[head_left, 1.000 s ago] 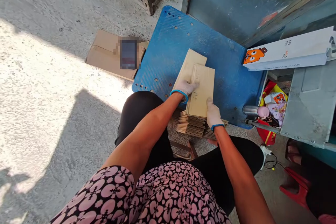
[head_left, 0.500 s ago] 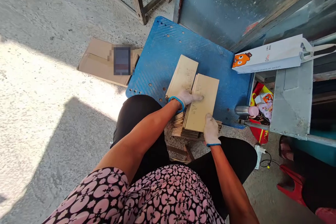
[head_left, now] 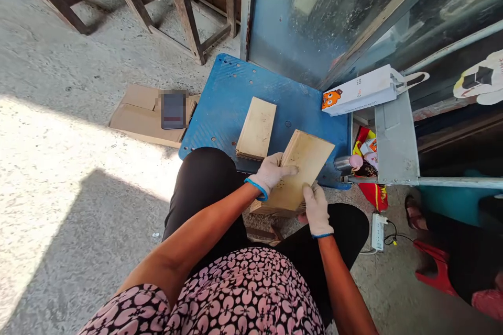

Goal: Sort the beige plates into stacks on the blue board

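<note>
On one blue plastic tabletop [head_left: 302,99], one stack of pale rectangular boards [head_left: 257,128] is set. To its near right, one white-gloved left hand [head_left: 271,172] is clamped, thumb on top, to one matching bundle [head_left: 308,154], pinched at its near right edge by one white-gloved right hand [head_left: 316,209].

Person's gloved left hand [head_left: 271,174] gripped the left edge of a pale board bundle [head_left: 308,159], thumb across its top face; gloved right hand [head_left: 316,208] held the lower right edge. Second board stack [head_left: 257,128] lay apart on the blue tabletop [head_left: 231,94]. White bag [head_left: 361,91] rested by the far right corner, flat cardboard [head_left: 133,110] left of the tabletop.
</note>
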